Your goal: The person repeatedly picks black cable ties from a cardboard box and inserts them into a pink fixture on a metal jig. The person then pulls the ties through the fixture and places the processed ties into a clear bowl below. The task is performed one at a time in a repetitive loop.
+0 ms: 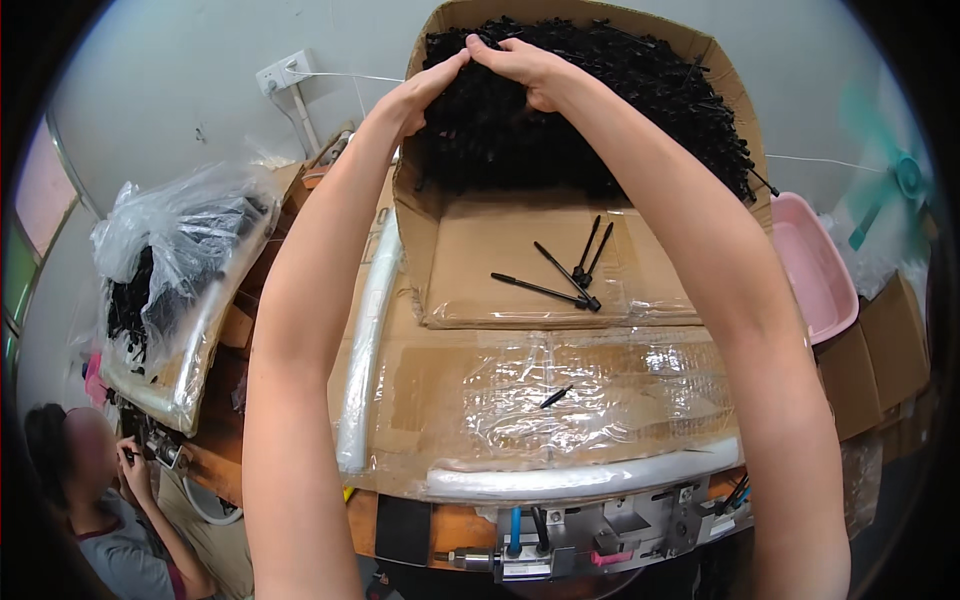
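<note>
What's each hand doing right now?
Left hand: fingers curled, gripping the heap of thin black plastic sticks.
Right hand: closed on the same heap.

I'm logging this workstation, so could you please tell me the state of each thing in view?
Cardboard box: tipped on its side, flap open.
Heap of black plastic sticks: piled inside the box.
Left hand: dug into the heap.
Right hand: dug into the heap.
Loose sticks: lying on the flap.
Pink basin: tilted.
</note>
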Demonstrator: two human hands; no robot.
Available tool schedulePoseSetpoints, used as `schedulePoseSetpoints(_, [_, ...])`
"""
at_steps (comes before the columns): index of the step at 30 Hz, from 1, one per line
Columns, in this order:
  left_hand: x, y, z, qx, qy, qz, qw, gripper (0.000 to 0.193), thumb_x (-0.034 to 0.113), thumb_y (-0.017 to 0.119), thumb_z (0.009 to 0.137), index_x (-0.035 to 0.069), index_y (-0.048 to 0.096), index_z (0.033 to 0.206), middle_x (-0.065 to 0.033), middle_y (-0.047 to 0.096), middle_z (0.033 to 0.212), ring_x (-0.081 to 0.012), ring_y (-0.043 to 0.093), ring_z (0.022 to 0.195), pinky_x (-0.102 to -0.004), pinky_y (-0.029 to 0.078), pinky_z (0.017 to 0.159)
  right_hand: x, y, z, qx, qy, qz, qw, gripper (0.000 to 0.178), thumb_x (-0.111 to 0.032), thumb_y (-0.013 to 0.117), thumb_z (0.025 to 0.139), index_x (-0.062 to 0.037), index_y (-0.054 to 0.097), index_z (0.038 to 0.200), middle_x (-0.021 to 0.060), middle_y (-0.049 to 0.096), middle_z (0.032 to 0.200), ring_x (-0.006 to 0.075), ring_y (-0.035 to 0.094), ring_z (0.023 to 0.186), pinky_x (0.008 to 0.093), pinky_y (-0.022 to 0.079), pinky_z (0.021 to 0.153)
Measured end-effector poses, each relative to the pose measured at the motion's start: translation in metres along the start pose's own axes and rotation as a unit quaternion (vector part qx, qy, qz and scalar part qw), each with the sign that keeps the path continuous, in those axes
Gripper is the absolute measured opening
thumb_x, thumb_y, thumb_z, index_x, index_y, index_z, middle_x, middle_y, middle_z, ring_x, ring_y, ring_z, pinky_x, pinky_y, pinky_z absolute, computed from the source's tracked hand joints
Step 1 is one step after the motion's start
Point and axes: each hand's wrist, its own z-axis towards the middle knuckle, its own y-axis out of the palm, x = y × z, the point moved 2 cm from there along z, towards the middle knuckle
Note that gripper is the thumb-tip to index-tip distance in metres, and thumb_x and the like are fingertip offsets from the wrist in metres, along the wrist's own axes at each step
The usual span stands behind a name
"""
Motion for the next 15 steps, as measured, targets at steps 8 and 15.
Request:
schedulePoseSetpoints(8, [0.024,0.009,-0.013,-0.062,-0.041,0.146,0.987,0.076,0.070,0.034,0.092,0.013,0.054,0.137,-0.0075,0.055,0.138,-0.0205,0.051,0.125,-0.0481,0.037,0.102,0.000,0.001,-0.010,-0.003,0.017,-0.004,1.000,0.110,-0.071,0.057,0.085,-0.0100,0.000,0.157,0.0231,0.000,0.162,0.0419,-0.001,0.149,0.0636,0.014,0.116])
schedulePoseSetpoints(15, [-0.012,-0.004,0.000,0.012,0.015,-0.010,1.000,0.077,0.070,0.048,0.089,0.012,0.051,0.139,-0.0075,0.050,0.141,-0.0218,0.042,0.129,-0.0480,0.029,0.106,0.014,0.008,-0.004,0.006,-0.031,0.073,0.997,0.110,-0.070,0.060,0.084,-0.0069,0.006,0.156,0.0246,0.005,0.161,0.0418,0.003,0.149,0.0680,0.013,0.113])
